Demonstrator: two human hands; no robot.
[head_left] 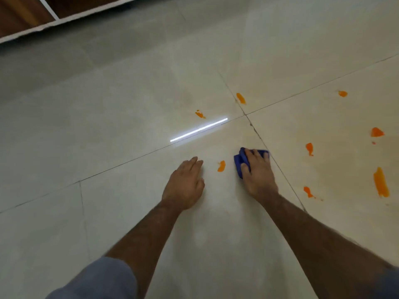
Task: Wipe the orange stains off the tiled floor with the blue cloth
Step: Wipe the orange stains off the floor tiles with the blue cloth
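My right hand (258, 171) presses the bunched blue cloth (240, 160) flat onto the pale tiled floor (129, 117). Just left of the cloth lies a small orange stain (221, 166), between my two hands. My left hand (185, 182) rests palm-down on the tile with its fingers together and nothing in it. Several more orange stains are spread out: one (200, 114) and another (241, 98) farther ahead, and a cluster to the right, including a long smear (381, 182), a blob (376, 132) and a drip (309, 148).
Dark grout lines cross just ahead of my right hand at a tile corner (245, 114). A bright strip of reflected light (198, 129) lies on the floor. Wooden furniture with a white edge (43, 18) stands at the far left.
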